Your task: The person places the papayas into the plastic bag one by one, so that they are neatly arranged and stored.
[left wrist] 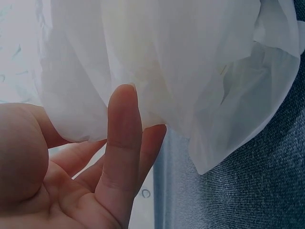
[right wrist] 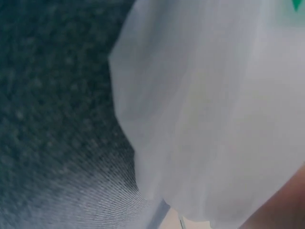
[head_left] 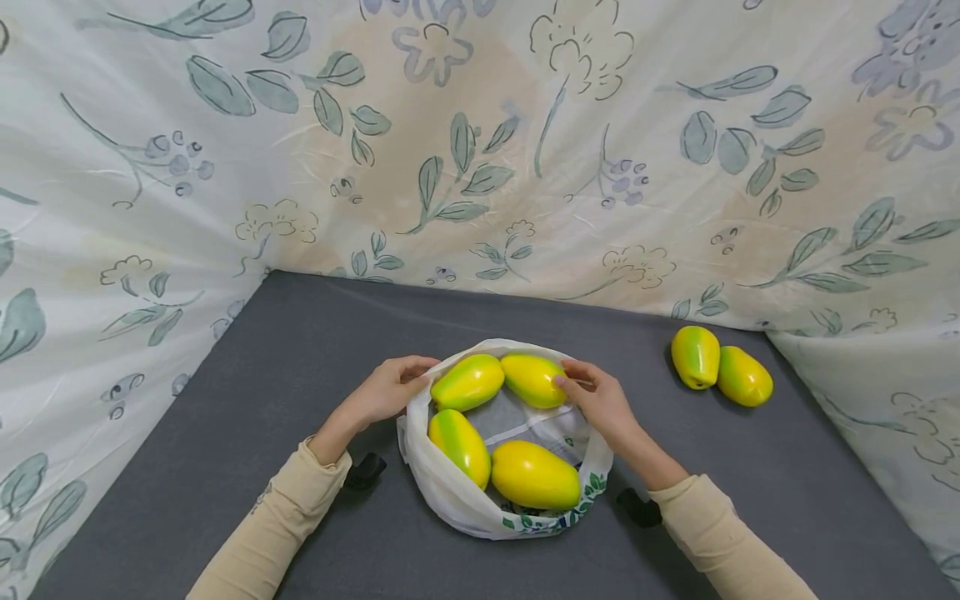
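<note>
A white cloth-like bag (head_left: 442, 492) with green leaf print stands open on the dark table, its rim folded down. Inside it lie several yellow-green papayas: an upper left papaya (head_left: 471, 382), an upper right papaya (head_left: 534, 379), a left papaya (head_left: 457, 446) and a lower papaya (head_left: 536, 475). My left hand (head_left: 386, 390) pinches the bag's left rim; the left wrist view shows the fingers against the white bag (left wrist: 143, 57). At the upper right rim, my right hand (head_left: 600, 400) holds the bag's edge, fingertips beside the upper right papaya. In the right wrist view the bag (right wrist: 205, 105) hides most fingers.
Two more papayas lie side by side at the table's right: a left one (head_left: 696, 357) and a right one (head_left: 744, 377). The dark tabletop (head_left: 315, 333) meets a floral curtain (head_left: 465, 167) at the back and sides.
</note>
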{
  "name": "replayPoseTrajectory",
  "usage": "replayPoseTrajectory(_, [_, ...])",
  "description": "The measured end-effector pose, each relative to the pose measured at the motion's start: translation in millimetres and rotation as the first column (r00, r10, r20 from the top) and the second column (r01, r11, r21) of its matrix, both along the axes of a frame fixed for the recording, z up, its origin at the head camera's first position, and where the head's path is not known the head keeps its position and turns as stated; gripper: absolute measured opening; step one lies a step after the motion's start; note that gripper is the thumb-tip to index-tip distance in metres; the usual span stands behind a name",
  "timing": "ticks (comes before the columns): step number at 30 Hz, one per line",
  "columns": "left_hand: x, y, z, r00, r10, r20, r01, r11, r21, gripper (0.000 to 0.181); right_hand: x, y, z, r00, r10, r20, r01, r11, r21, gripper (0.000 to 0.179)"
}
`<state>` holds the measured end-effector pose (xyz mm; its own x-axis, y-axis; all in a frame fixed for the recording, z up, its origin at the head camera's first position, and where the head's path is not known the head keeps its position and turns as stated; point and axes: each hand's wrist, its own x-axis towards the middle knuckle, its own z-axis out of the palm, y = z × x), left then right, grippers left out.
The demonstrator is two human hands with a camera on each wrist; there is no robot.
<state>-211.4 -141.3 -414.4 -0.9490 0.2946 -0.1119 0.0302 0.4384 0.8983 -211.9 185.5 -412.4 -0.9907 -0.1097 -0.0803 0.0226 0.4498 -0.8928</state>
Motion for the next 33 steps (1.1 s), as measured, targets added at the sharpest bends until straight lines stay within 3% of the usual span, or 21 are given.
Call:
replayPoseTrajectory(6, [-0.3, -0.1, -0.6, 1.000, -0.001, -0.001, 0.001, 1.000, 0.002, 0.035, -0.3, 3.5, 7.2, 1.000, -0.026, 0.017, 0.027, 0.998, -0.063, 0.049])
replayPoseTrajectory(14, [0.1, 0.2, 0.3, 1.000, 0.003, -0.003, -0.003, 1.000, -0.001, 0.035, -2.8, 16.2, 17.5, 1.000, -0.025, 0.019, 0.027, 0.991, -0.133, 0.058])
replayPoseTrajectory(23, [-0.7, -1.2, -2.1, 1.000, -0.012, -0.013, 0.012, 1.000, -0.001, 0.036, -7.1, 39.6, 26.9, 0.995, -0.102, -0.008, 0.099, 0.980, -0.172, 0.062])
replayPoseTrajectory(28, [-0.8, -1.0, -2.4, 1.000, -0.018, -0.013, 0.018, 1.000, -0.005, 0.036, -8.7, 56.8, 29.7, 0.986, -0.165, 0.013, 0.163, 0.949, -0.269, 0.064])
replayPoseTrajectory(33, [-1.2, -1.2, -2.8, 1.000, -0.029, -0.013, 0.029, 1.000, -0.007, 0.036, -8.1, 74.7, 32.1, 0.970, -0.235, 0.064, 0.241, 0.891, -0.385, 0.062])
